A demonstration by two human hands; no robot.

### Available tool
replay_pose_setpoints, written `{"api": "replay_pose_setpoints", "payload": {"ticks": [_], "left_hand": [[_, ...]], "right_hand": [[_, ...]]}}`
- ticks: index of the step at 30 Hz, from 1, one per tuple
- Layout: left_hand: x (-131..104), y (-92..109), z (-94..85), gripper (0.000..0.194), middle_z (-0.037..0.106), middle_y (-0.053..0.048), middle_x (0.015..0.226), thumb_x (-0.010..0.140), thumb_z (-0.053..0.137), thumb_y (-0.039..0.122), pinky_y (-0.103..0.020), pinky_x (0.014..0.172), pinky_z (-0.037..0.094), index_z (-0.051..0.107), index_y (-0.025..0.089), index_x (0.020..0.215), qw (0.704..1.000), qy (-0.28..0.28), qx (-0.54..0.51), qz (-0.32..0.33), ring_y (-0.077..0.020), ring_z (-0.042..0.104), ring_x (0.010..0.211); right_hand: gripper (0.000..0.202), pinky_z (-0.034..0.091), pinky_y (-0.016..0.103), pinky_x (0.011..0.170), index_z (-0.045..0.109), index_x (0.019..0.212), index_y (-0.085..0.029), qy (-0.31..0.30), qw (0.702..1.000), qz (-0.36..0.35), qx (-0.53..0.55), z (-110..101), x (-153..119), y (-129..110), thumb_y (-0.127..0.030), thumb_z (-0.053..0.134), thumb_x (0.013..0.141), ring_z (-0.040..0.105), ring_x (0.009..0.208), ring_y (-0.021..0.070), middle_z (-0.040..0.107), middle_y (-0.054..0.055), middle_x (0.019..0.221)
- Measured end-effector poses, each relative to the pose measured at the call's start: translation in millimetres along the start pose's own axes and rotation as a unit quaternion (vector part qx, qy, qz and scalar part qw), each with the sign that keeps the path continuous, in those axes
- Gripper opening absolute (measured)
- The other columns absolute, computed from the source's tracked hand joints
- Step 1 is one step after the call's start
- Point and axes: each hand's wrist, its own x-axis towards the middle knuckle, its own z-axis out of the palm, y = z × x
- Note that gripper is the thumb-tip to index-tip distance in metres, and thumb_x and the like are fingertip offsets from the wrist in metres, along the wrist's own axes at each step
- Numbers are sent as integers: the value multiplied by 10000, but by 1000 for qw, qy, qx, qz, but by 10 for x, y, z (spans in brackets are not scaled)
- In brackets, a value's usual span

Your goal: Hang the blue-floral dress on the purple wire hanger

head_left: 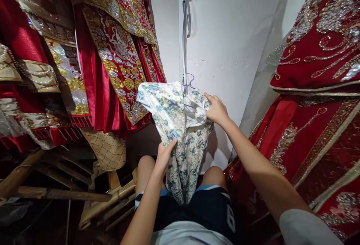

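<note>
Floral garment (168,106), long axis running approx. straight down from purple hanger (190,106); R hand (218,110) nearer, pinching shoulder rt. of hanger, L hand (164,155) gripping side, lower lt.

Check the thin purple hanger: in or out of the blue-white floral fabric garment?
In. The purple hanger has its hook above the floral garment, and its bar shows inside the neck opening.

White wall (233,20) (scuffed in places); bamboo furniture (62,193) lower left.
</note>
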Motion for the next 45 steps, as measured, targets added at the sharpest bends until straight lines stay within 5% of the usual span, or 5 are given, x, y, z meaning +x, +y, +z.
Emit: {"api": "replay_pose_setpoints", "payload": {"ticks": [5, 13, 21, 34, 45], "left_hand": [[-94, -171, -23, 1035, 331, -194, 1596, 619, 884, 513, -454, 1167, 361, 403, 163, 1466, 990, 88, 29, -109, -404, 216, 1509], [-241, -397, 1, 677, 668, -160, 1291, 704, 840, 399, -454, 1160, 369, 602, 174, 1295, 999, 6, -47, -16, -334, 517, 1351], [-485, -535, 227, 700, 614, -126, 1386, 674, 842, 324, -413, 1196, 315, 598, 201, 1318, 996, -45, -72, 10, -278, 507, 1366], [-539, -422, 151, 730, 571, -157, 1429, 698, 833, 386, -430, 1146, 388, 569, 182, 1348, 996, -63, -47, -42, -324, 497, 1367], [-470, -597, 89, 641, 555, -181, 1386, 752, 760, 425, -457, 1126, 373, 547, 168, 1300, 999, 32, 39, -1, -349, 469, 1363]], "right_hand": [[857, 494, 461, 917, 448, 1512, -196, -17, 999, -44, -13, 29, -74, -116, -361, 699, 709, 564, 1098, 364, 599, 147, 1224], [575, 245, 603, 1183, 534, 1419, -280, -12, 978, -105, 181, 131, -692, -215, -310, 613, 851, 352, 1447, 330, 515, 69, 1492], [332, 497, 315, 676, 586, 943, -196, 23, 863, 242, 443, 820, -1724, -538, -488, 660, 804, 596, 764, 198, 624, 61, 856], [398, 345, 282, 548, 462, 748, -235, -237, 851, 194, 427, 685, -1861, -329, -578, 643, 841, 429, 527, 143, 446, -58, 586], [400, 345, 278, 551, 584, 699, -209, -222, 837, 176, 468, 684, -1838, -300, -540, 527, 916, 452, 552, 151, 505, -17, 562]]}}
